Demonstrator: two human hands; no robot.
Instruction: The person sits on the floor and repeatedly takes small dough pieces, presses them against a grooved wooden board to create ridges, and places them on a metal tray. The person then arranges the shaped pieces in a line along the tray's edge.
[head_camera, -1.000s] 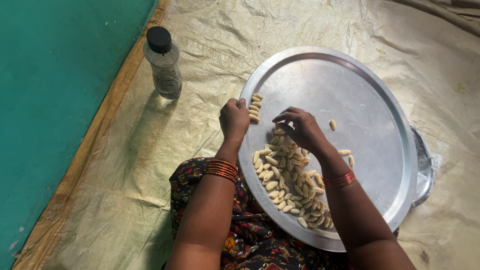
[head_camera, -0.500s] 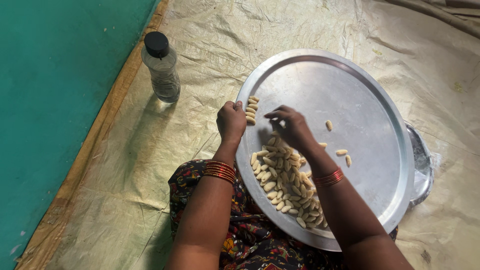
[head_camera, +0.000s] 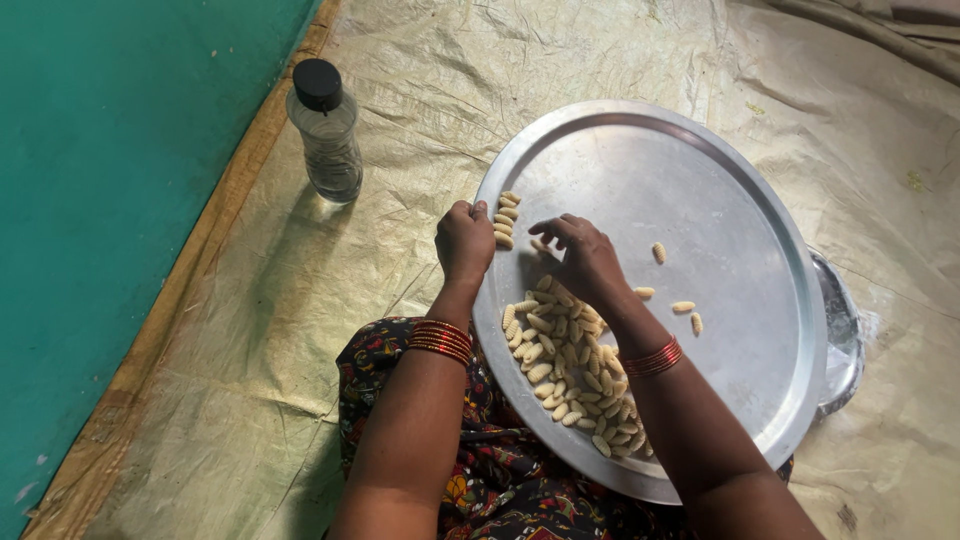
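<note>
A large round steel plate (head_camera: 700, 160) rests tilted on my lap. A heap of small ridged, pale dough shells (head_camera: 565, 360) covers its near left part, and a short row of them (head_camera: 507, 218) lies at the left rim. My left hand (head_camera: 465, 240) is curled around the plate's left rim beside that row. My right hand (head_camera: 585, 260) hovers over the plate above the heap, fingers bent and pinched at a small shell (head_camera: 540, 245). A few loose shells (head_camera: 685, 308) lie to its right.
A clear plastic bottle with a black cap (head_camera: 325, 130) stands on the wrinkled tan plastic sheet (head_camera: 300, 330) left of the plate. Teal floor (head_camera: 100, 200) borders the sheet on the left. Another steel vessel (head_camera: 840, 340) peeks out under the plate's right edge.
My right hand has shifted left toward the row at the rim. Loose shells that were under my wrist now lie uncovered on the plate to its right. The left hand stays on the rim.
</note>
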